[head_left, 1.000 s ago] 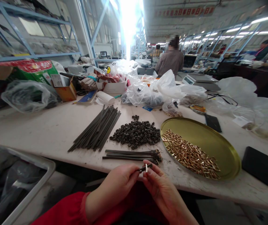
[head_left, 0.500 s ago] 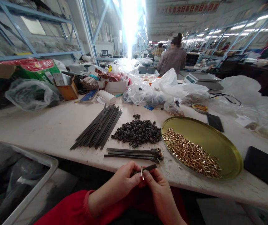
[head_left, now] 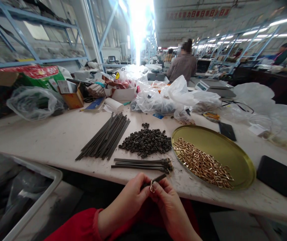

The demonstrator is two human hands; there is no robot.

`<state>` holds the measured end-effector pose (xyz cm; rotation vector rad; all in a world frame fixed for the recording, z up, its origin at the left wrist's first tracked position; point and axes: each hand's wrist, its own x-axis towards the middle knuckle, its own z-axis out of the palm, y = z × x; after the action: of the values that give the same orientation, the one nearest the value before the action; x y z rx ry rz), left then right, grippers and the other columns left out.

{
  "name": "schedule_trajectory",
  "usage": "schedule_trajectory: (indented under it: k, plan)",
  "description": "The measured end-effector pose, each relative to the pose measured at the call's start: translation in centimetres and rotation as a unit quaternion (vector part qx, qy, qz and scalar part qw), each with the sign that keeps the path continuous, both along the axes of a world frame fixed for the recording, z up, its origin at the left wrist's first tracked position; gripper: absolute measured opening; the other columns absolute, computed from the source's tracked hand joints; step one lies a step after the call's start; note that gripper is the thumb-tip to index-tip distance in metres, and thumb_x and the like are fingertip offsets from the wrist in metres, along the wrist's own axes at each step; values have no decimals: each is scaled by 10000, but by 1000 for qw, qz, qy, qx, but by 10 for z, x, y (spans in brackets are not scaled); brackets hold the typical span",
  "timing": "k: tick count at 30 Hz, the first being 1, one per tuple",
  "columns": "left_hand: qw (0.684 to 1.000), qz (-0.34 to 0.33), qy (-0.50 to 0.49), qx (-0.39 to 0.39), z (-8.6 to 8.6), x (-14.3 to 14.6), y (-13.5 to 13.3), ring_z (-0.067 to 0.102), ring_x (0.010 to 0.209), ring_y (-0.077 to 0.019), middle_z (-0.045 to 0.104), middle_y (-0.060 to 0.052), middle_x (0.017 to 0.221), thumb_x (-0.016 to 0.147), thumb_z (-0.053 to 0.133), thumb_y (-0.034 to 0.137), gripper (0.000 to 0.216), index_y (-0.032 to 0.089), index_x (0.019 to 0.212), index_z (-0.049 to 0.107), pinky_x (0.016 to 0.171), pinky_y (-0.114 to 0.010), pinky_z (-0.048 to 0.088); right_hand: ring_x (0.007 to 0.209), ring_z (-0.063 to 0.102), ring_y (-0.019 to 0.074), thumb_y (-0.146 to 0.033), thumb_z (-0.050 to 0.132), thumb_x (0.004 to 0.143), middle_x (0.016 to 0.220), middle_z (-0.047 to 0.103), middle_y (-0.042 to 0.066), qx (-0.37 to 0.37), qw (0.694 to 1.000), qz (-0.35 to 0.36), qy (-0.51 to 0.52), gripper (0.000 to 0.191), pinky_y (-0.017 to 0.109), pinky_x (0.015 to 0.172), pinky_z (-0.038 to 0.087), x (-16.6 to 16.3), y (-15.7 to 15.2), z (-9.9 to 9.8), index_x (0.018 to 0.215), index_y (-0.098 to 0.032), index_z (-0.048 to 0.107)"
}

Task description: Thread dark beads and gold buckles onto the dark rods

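Head view: left hand (head_left: 129, 194) and right hand (head_left: 170, 199) are pinching a strap (head_left: 160, 177) running crosswise, a buckle (head_left: 151, 186) sitting between them.

Tabletop (head_left: 43, 137) free leftward, bags (head_left: 162, 98) apparently beyond
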<state>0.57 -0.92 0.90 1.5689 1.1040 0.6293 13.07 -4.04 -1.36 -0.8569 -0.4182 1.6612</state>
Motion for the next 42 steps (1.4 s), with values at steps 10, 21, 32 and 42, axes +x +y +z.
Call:
schedule_trajectory:
  k: [10, 21, 32, 42]
  plan:
    - [989, 35, -86, -111, -3, 6, 7, 501, 601, -116, 546, 35, 608, 758, 518, 270, 115, 166, 740, 475, 593, -233, 382, 560, 496, 126, -344, 656, 735, 602, 554, -33, 58, 967, -64, -238, 173, 245, 561, 404, 0, 3, -12, 703, -201, 563]
    - [983, 19, -67, -171, 14, 5, 12, 474, 556, -91, 545, 54, 564, 752, 516, 259, 118, 164, 688, 489, 571, -210, 353, 663, 548, 160, -426, 463, 859, 686, 606, 9, 195, 930, 52, -308, 285, 275, 642, 429, 32, 9, 12, 904, -235, 669]
    - [992, 17, 14, -126, 6, 2, 5, 451, 609, -105, 535, 40, 637, 706, 541, 264, 112, 153, 704, 528, 554, -202, 344, 686, 546, 163, -289, 620, 768, 719, 626, -1, 188, 889, 179, -378, 80, 258, 636, 416, 46, 9, 20, 771, -220, 661]
    - [996, 14, 50, -74, 9, 4, 0, 486, 628, -121, 577, 24, 656, 731, 523, 250, 102, 153, 719, 554, 569, -210, 356, 693, 566, 172, -268, 534, 828, 729, 629, 4, 216, 855, 124, -455, 110, 267, 644, 431, 46, 2, 13, 785, -218, 622]
